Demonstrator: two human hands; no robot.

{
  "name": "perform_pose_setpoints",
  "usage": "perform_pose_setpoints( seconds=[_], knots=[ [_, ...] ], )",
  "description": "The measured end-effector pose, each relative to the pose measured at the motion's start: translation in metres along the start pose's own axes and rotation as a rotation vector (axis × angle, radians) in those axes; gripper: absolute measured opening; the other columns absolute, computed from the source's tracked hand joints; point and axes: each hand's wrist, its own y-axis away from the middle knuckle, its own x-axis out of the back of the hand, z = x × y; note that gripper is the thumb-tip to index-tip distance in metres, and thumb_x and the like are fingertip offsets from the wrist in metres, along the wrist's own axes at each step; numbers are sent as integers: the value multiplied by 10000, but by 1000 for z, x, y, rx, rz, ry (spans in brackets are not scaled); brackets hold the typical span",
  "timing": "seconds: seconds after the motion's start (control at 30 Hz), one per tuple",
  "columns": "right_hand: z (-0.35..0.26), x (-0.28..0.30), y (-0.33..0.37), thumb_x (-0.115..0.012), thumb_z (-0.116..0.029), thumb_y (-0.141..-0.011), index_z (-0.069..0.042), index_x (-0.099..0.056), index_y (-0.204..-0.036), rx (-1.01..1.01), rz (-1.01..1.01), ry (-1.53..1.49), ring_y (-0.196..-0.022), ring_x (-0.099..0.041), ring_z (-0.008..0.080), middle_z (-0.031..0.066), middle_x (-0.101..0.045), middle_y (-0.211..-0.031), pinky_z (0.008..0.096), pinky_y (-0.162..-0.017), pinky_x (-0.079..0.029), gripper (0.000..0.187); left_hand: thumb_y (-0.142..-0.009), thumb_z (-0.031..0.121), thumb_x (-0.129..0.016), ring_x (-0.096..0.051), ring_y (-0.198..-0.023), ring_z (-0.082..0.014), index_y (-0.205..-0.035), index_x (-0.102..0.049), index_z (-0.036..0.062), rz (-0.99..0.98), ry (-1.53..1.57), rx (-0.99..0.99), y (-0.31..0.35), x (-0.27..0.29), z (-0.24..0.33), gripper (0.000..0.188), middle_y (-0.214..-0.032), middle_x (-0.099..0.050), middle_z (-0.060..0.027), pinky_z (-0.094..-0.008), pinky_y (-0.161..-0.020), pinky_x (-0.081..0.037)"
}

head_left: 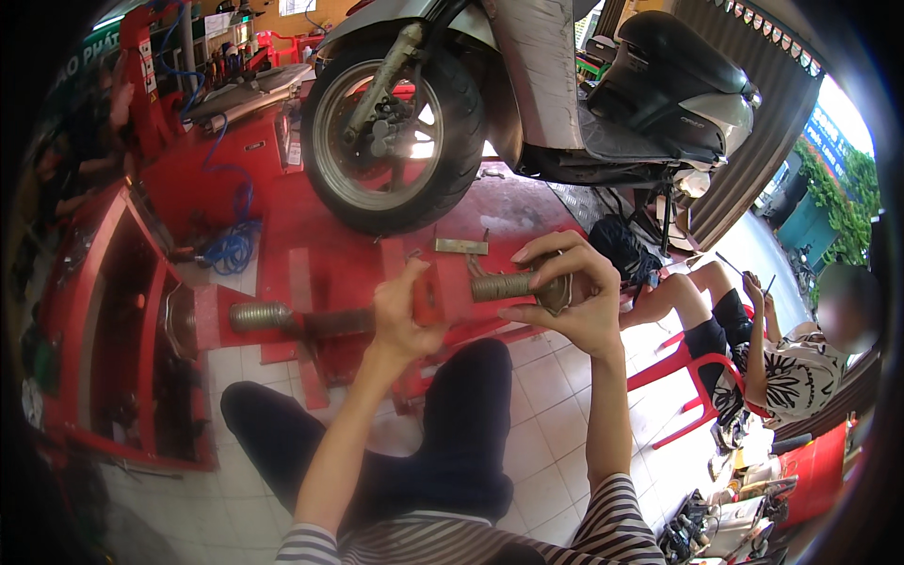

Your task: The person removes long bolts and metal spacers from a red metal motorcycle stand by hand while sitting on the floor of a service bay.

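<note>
My right hand curls its fingers and thumb round the round metal end of a thick threaded screw rod. The rod runs into a red metal clamp block at the middle. My left hand is closed on the left side of this block, its thumb pointing up. Left of it, another threaded rod lies on the same line within the red frame. Just beyond my hands, a small brass-coloured plate sits on the red stand. My left fingertips are partly hidden.
A scooter stands on a red lift platform, its front wheel just beyond my hands. A blue hose lies coiled at left. A person sits on a red plastic chair at right. Assorted parts lie lower right.
</note>
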Motion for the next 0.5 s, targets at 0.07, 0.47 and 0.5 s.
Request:
perform_pose_setpoints(
  seconds=[0.07, 0.47, 0.5],
  knots=[
    [-6, 0, -2, -853, -127, -712, -22, -601, -1157, -2, -15, 34, -1087, -595, 191, 76, -601, -1180, 303, -878, -492, 522, -725, 137, -751, -647, -604, -298, -1008, -594, -43, 27, 31, -3, -5, -1, 6, 371, -724, -620, -121, -339, -577, -496],
    [-15, 9, -12, -594, -42, -929, 13, -594, -1192, -285, 74, -314, -1050, -599, 177, 115, -631, -1154, 335, -885, -506, 268, -785, 106, -701, -648, -592, -336, -1042, -594, -42, 11, -240, 91, -14, 2, 11, 315, -726, -648, -135, -357, -556, -490],
    [-11, 10, -11, -622, 4, -899, 15, -595, -1184, -184, 57, -273, -1092, -594, 199, 122, -622, -1167, 358, -916, -508, 286, -786, 106, -700, -646, -587, -336, -1044, -595, -46, 12, -249, 96, -15, 2, 10, 316, -725, -647, -135, -356, -553, -489]
  ],
)
